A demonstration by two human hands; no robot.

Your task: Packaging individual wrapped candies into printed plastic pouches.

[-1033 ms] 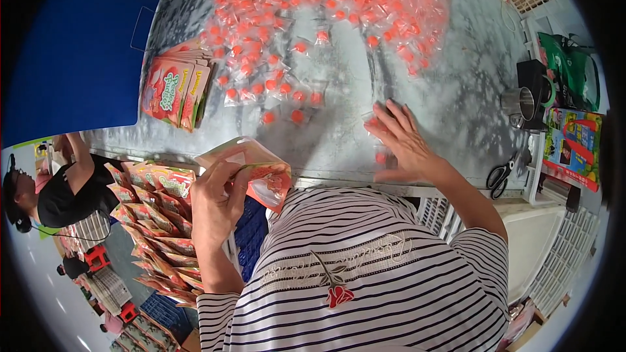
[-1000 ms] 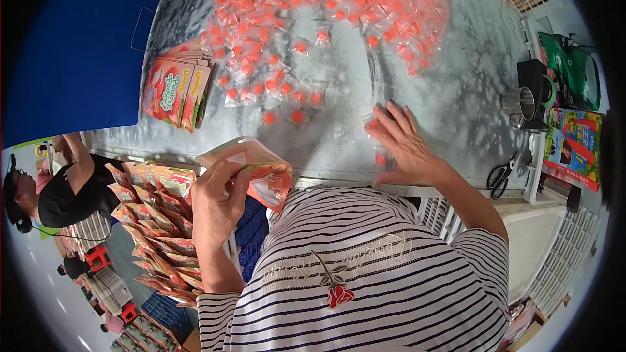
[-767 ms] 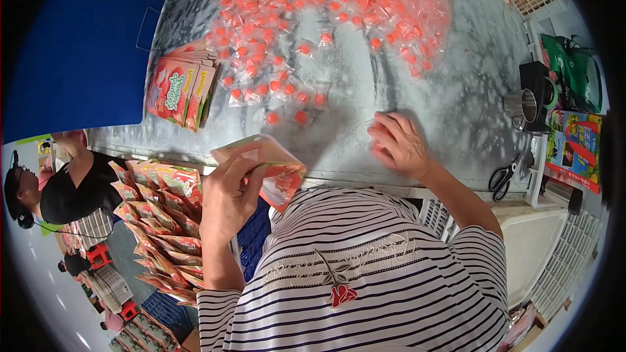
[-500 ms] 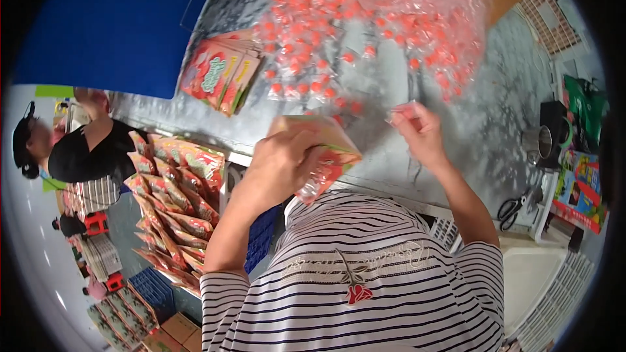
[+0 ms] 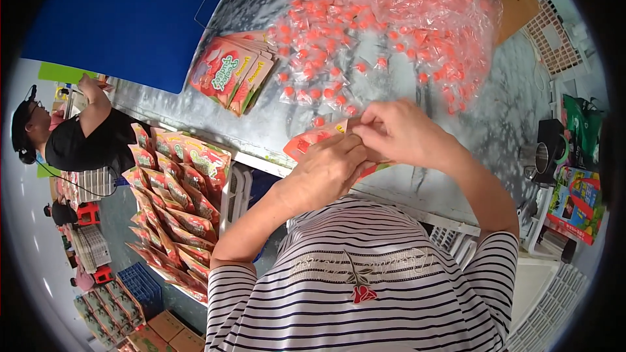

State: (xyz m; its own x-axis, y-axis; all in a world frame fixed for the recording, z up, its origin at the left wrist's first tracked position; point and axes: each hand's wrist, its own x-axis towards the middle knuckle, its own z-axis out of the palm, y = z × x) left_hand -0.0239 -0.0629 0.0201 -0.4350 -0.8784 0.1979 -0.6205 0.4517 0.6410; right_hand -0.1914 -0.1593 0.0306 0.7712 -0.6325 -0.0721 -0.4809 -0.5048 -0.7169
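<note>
My left hand (image 5: 331,168) grips a red and pink printed pouch (image 5: 305,142) low over the near edge of the table, fingers wrapped across its front. Bent and closed, the fingers of my right hand (image 5: 407,132) press at the pouch's upper right side. What lies between those fingertips is hidden. Just beyond the hands, small clear packets, each with a round red piece (image 5: 315,93), are strewn on the marbled table (image 5: 486,150). They run back into a large heap in clear plastic (image 5: 443,19). A fanned stack of flat matching pouches (image 5: 228,75) lies to the left.
Filled pouches (image 5: 173,202) stand in rows in a crate at my left. A blue panel (image 5: 124,19) covers the far left. At right are a metal cup (image 5: 536,156), a colourful box (image 5: 574,205) and a plastic basket (image 5: 554,32). Another person (image 5: 85,130) works at far left.
My right hand has come left from above the table, where it pinched a small clear packet, and now meets the pouch. My left hand has shifted right, turning the pouch.
</note>
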